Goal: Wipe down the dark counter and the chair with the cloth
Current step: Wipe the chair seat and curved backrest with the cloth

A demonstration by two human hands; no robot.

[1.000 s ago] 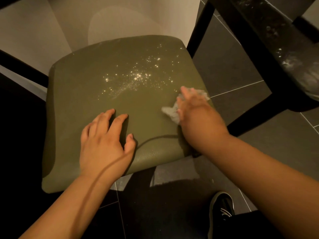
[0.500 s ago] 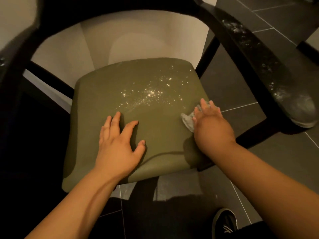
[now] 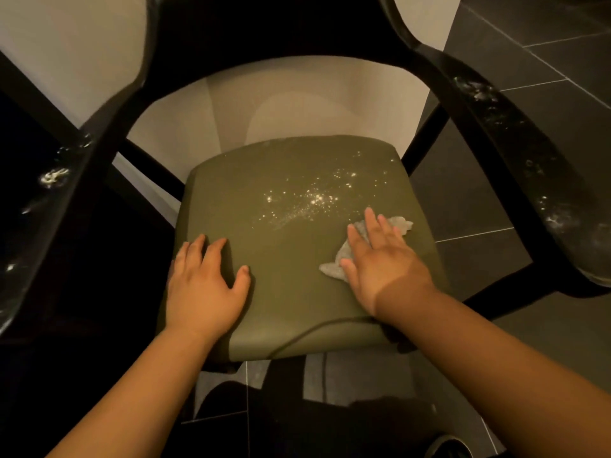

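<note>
Seat [image 3: 281, 292] wiping: right hand [image 3: 383, 262] presses the cloth [image 3: 330, 271], grip flat; left hand [image 3: 201, 285] lies flat too. Next, sweep toward droplets [image 3: 317, 200] at eleven o'clock.

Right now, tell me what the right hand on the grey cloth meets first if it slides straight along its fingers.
The right hand would likely first sweep into the glittering specks on the olive-green padded seat, just ahead.

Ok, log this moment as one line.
step: chair seat | right hand: flat on cloth | left hand: resting on seat | droplets: unwiped, mid-seat
</note>
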